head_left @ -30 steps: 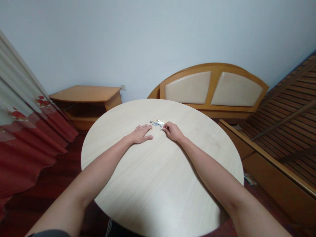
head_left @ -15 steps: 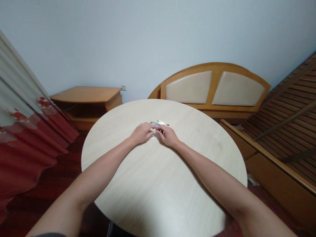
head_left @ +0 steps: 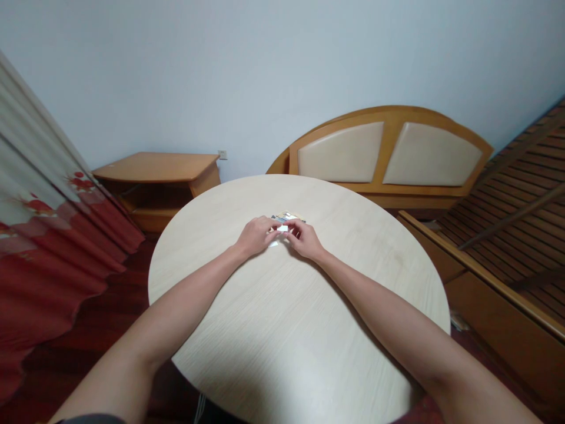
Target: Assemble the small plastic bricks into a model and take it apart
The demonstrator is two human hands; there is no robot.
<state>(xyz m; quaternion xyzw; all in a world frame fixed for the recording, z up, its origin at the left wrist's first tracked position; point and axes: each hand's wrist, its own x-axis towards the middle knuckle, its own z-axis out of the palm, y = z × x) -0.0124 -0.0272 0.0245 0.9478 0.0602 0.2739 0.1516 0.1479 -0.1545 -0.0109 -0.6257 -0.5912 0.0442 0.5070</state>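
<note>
My left hand [head_left: 258, 234] and my right hand [head_left: 304, 238] meet over the round pale wooden table [head_left: 282, 330]. Between their fingertips is a small white piece [head_left: 283, 229], pinched from both sides; it looks like a bit of card or paper, too small to tell exactly. Just beyond the hands lies a flat, colourful printed item [head_left: 288, 217] with white, yellow and blue parts, its near side hidden by my fingers. A second little white piece [head_left: 273, 244] rests on the tabletop beside my left fingertips.
A low wooden cabinet [head_left: 159, 166] stands beyond the table at the left, near a red and white curtain [head_left: 75, 235]. A wooden headboard [head_left: 379, 156] leans on the wall behind. Slatted bed panels [head_left: 521, 218] and a wooden side board [head_left: 477, 277] flank the right.
The white piece between my fingertips has turned so its bright face shows, and the fingers have spread slightly around it. The view has shifted a little.
</note>
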